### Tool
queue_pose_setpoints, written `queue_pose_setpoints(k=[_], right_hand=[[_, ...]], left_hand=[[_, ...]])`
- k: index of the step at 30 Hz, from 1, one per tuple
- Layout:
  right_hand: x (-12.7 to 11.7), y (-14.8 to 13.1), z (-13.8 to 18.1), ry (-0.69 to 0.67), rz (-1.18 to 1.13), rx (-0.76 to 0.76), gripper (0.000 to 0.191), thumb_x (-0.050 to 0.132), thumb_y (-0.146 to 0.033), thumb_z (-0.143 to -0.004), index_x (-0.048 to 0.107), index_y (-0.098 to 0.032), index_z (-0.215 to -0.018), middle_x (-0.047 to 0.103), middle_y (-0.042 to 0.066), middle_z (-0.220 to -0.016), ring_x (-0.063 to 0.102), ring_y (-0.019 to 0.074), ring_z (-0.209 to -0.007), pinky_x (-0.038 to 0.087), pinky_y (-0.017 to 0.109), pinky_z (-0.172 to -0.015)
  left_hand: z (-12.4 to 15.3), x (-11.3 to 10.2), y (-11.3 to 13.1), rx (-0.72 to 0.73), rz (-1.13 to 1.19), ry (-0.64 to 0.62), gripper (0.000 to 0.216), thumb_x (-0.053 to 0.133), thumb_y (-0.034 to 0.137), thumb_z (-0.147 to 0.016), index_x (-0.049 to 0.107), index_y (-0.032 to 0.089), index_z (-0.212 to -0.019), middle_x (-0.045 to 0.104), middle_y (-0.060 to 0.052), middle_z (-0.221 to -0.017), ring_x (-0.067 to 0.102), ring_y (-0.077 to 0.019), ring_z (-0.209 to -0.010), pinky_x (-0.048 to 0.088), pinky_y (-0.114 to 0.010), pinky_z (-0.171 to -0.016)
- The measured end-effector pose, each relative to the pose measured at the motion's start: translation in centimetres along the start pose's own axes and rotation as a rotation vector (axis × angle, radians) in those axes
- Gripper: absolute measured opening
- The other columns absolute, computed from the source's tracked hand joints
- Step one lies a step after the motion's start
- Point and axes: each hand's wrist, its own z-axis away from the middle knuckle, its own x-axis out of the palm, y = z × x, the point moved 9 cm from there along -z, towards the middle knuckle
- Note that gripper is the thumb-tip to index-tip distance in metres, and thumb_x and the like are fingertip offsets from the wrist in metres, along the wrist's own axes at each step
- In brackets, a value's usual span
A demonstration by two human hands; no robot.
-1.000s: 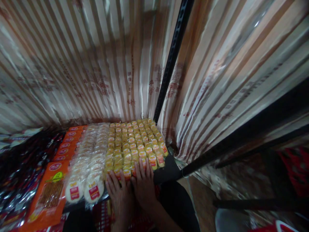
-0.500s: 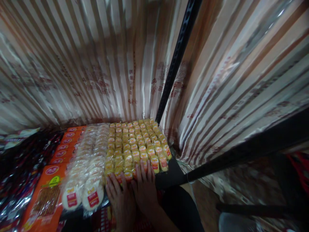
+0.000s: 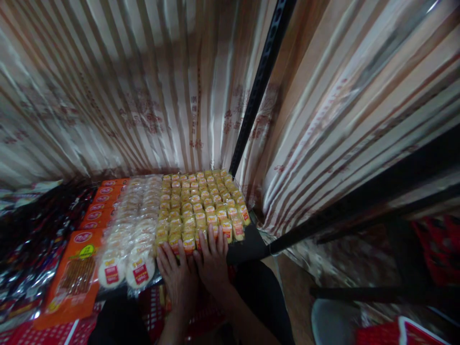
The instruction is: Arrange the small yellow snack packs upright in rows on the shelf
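Rows of small yellow wrapped snacks (image 3: 196, 208) fill the right end of a dark shelf (image 3: 246, 247). At their front edge my left hand (image 3: 178, 275) lies with its fingers stretched out over the nearest packs. Close beside it, my right hand (image 3: 213, 263) rests its spread fingers on the front packs further right. Neither hand is wrapped round a pack. Left of the yellow rows are clear-wrapped round white crackers (image 3: 140, 268) in two columns. The fingers cover part of the front row.
Orange snack packs (image 3: 81, 278) and dark glossy packets (image 3: 32, 249) lie to the left. A red basket (image 3: 154, 304) sits below the shelf front. Pleated printed sheeting (image 3: 161, 86) hangs behind. A black upright (image 3: 257, 96) and a slanting black bar (image 3: 323, 215) border the right.
The view has tilted downward and shifted a little, so more of the red baskets shows below and at lower right. Both hands stay at the front of the yellow rows.
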Motion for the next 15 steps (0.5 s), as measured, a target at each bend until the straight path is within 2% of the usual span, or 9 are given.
queue_pose_setpoints(k=[3,7,9,11,13,15], right_hand=[[-0.3,0.0,0.0,0.03,-0.001,-0.024,0.049,0.048,-0.033,-0.084,0.042,-0.023,-0.131,0.032,0.009,-0.143,0.014,0.0335,-0.134,0.022,0.06,-0.102],[-1.5,-0.4,0.7,0.083,-0.079,-0.059,0.046,0.039,-0.026,-0.087,0.039,-0.017,-0.132,0.032,0.012,-0.143,0.013,0.0306,-0.135,0.024,0.057,-0.102],[-2.2,-0.7,1.9,0.086,-0.182,-0.091,0.043,0.035,-0.022,-0.088,0.039,-0.014,-0.131,0.04,0.013,-0.137,0.022,0.0265,-0.132,0.029,0.052,-0.102],[-2.9,-1.2,3.7,0.088,-0.291,-0.126,0.037,0.034,-0.02,-0.088,0.045,-0.014,-0.123,0.051,0.013,-0.124,0.038,0.0224,-0.123,0.036,0.046,-0.098],[-3.0,-1.5,5.8,0.068,-0.356,-0.15,0.028,0.036,-0.019,-0.087,0.053,-0.015,-0.109,0.059,0.011,-0.107,0.05,0.02,-0.107,0.042,0.041,-0.092],[-1.6,-1.8,7.7,-0.045,-0.358,-0.158,0.022,0.038,-0.018,-0.086,0.057,-0.017,-0.098,0.062,0.008,-0.093,0.056,0.0188,-0.092,0.046,0.037,-0.084]], left_hand=[[-0.1,0.2,-0.2,-0.023,0.037,-0.025,0.044,0.042,0.028,-0.083,0.047,0.01,-0.123,0.026,-0.023,-0.143,0.005,-0.0343,-0.136,0.022,-0.061,-0.102],[0.1,-0.5,-0.5,0.016,0.1,0.002,0.044,0.042,0.026,-0.084,0.045,0.009,-0.124,0.025,-0.022,-0.143,0.006,-0.0326,-0.137,0.021,-0.059,-0.104],[1.0,-1.4,-1.0,0.047,0.173,0.03,0.039,0.041,0.023,-0.084,0.048,0.009,-0.12,0.031,-0.021,-0.14,0.014,-0.0301,-0.136,0.025,-0.055,-0.104],[2.6,-2.2,-1.6,0.103,0.256,0.025,0.032,0.041,0.019,-0.082,0.056,0.013,-0.11,0.047,-0.016,-0.128,0.032,-0.0258,-0.129,0.033,-0.049,-0.102],[4.8,-2.4,-2.2,0.169,0.336,-0.058,0.026,0.041,0.017,-0.081,0.062,0.017,-0.098,0.06,-0.011,-0.11,0.048,-0.0216,-0.115,0.041,-0.043,-0.096],[7.1,-0.8,-3.0,0.173,0.412,-0.275,0.028,0.04,0.015,-0.08,0.064,0.019,-0.093,0.064,-0.009,-0.102,0.056,-0.0187,-0.103,0.046,-0.038,-0.089]])
